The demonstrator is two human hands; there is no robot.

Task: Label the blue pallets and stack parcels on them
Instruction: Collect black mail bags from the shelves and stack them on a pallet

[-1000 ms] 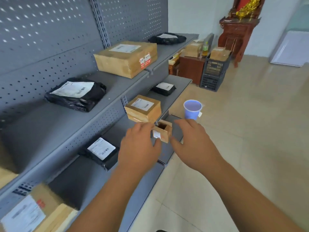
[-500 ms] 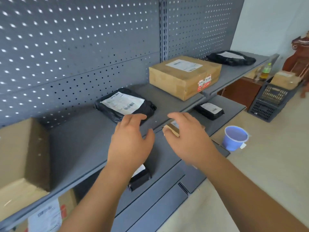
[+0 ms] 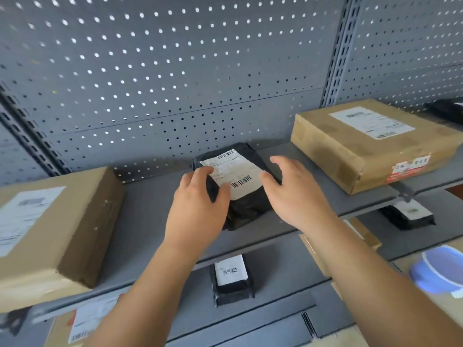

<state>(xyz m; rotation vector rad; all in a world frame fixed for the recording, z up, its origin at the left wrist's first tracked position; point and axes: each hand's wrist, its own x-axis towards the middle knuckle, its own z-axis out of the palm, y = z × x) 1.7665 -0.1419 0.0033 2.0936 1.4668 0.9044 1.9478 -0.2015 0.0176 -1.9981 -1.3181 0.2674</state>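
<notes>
A black plastic-wrapped parcel point(image 3: 246, 207) with a white barcode label lies on the upper grey shelf point(image 3: 147, 221), against the pegboard back. My left hand point(image 3: 198, 211) has its fingers curled over the parcel's left edge and its thumb on the label. On the other side, my right hand point(image 3: 295, 196) hovers with fingers spread, the thumb touching the parcel's right edge. No blue pallet is in view.
A large cardboard box point(image 3: 363, 144) sits on the same shelf to the right, another box point(image 3: 50, 229) to the left. Two smaller black parcels point(image 3: 231, 276) point(image 3: 408, 214) lie on the shelf below. A blue cup point(image 3: 438, 274) stands at the lower right.
My view has risen from the lower shelf to the upper one. Both hands left the small cardboard box and reached up and forward onto the black parcel.
</notes>
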